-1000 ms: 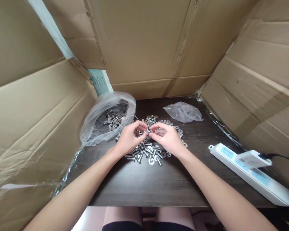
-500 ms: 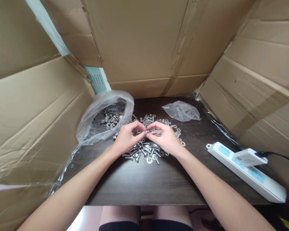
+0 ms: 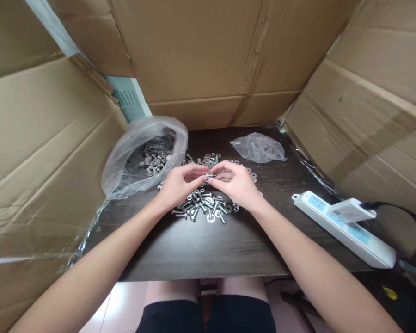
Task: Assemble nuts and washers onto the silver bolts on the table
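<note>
Over the middle of the dark table, my left hand [image 3: 180, 186] and my right hand [image 3: 238, 185] meet fingertip to fingertip. Between them is a small metal bolt [image 3: 210, 175], lying roughly level. My right thumb and fingers pinch it; the left fingertips close on its other end. Whether a washer or nut sits on it is too small to tell. Just below the hands lies a heap of loose bolts [image 3: 197, 206] mixed with flat washers [image 3: 211, 217]. More washers and nuts lie behind the hands, partly hidden by them.
An open clear plastic bag [image 3: 109, 173] holding several bolts stands at the left. A smaller plastic bag [image 3: 260, 147] lies at the back right. On the right is a white power strip [image 3: 346, 236] with a plugged-in adapter [image 3: 350, 210]. Cardboard walls [image 3: 208, 55] enclose the table [image 3: 201, 254].
The whole view has shifted, so everything sits slightly higher in the picture. My left fingers have straightened a little, and the bolt shows more clearly between the hands.
</note>
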Tool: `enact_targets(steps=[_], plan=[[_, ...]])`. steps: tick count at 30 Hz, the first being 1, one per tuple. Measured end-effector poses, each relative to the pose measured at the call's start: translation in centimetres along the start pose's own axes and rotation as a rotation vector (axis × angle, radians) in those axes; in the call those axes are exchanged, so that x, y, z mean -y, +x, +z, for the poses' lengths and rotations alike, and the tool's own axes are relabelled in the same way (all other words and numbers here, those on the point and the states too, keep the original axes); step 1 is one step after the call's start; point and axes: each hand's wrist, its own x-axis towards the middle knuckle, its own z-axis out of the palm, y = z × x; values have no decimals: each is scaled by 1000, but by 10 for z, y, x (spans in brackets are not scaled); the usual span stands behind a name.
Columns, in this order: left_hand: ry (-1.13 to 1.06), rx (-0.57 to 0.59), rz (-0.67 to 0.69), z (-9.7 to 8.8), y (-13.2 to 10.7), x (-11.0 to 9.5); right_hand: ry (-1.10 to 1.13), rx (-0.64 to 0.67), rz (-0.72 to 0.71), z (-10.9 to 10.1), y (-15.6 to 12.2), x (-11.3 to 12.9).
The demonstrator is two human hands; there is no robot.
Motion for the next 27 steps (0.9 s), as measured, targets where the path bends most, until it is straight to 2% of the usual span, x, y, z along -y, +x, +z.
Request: enact_targets(steps=[8,12,19,27], plan=[[-75,-31,-35,-1,0,-1,-91,-50,-225,4,-3,-3],[-108,-25,-50,-3,1,-2,-93,-1,-242,3,-1,-5],[-54,10,-29,-2,0,-2,-272,-33,-271,4,-4,-2],[-22,18,-9,-3,-1,-3,-269,-8,-305,2,-3,-1]])
